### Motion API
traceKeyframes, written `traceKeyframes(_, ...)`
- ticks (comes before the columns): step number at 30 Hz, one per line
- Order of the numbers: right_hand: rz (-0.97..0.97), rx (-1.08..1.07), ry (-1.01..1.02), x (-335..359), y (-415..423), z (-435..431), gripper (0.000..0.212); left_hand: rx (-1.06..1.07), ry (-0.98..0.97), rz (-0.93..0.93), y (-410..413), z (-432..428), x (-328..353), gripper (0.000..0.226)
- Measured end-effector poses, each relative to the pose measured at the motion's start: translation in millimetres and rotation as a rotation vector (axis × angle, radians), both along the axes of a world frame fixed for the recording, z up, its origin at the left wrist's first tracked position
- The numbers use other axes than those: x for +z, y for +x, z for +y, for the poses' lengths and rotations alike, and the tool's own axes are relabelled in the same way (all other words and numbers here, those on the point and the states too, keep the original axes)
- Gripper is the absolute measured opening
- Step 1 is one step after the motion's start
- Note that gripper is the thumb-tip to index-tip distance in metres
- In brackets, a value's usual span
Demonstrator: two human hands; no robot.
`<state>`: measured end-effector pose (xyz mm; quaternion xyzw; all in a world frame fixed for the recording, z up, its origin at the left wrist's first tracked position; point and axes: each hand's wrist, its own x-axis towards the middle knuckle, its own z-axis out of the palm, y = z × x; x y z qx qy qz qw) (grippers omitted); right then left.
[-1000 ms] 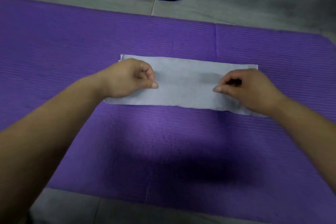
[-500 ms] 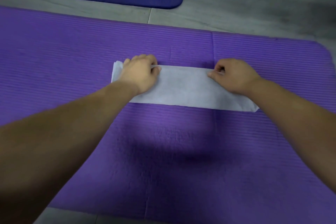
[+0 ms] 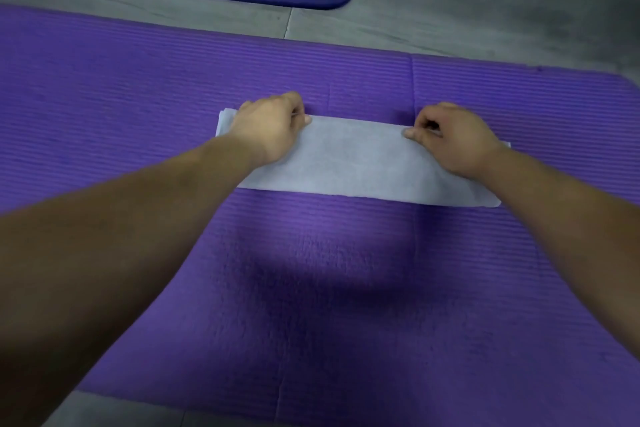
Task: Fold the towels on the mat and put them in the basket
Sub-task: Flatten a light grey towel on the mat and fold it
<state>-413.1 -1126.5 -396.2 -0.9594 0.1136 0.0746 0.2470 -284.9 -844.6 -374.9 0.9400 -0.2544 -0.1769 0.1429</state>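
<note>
Two hands on a folded towel

One pale grey folded cloth towel (image 3: 360, 163) lies on the ribbed purple foam mat (image 3: 138, 107), its long axis running left to right. Left hand (image 3: 270, 128) and right hand (image 3: 453, 139) each pinch its far edge.

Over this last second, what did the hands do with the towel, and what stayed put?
Both hands went from the towel's middle to its far long edge. The left hand and right hand now pinch that edge against the purple mat. The towel stayed a flat long strip in the same spot on the mat; no basket is clearly in view.
</note>
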Motion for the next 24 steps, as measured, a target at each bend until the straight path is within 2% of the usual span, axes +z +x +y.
traceKeyframes(4, 0.029, -0.06, -0.089, 11, 3, 12, 0.023, 0.05, 0.022, -0.148, -16, -8, -6, 0.024)
traceKeyframes(7, -0.237, -0.172, -0.232, 22, -11, 50, 0.03, -0.013, -0.162, -0.294, -64, -18, -6, 0.048)
traceKeyframes(9, -0.326, -0.075, -0.203, 17, -27, 85, 0.043, -0.122, -0.136, -0.261, -93, -22, -10, 0.056)
traceKeyframes(12, -0.055, 0.1, -0.221, -6, -48, 107, 0.061, -0.123, 0.068, -0.191, -95, -16, -28, 0.066)
traceKeyframes(16, 0.044, 0.252, -0.331, -12, -42, 73, 0.067, -0.109, 0.218, -0.238, -80, 3, -43, 0.076)
traceKeyframes(22, 0.185, 0.208, -0.303, -6, -29, 15, 0.08, -0.047, 0.237, -0.257, -79, 19, -44, 0.08)
traceKeyframes(24, 0.136, 0.118, -0.23, -4, -30, 9, 0.078, -0.051, 0.239, -0.266, -79, 20, -44, 0.08)
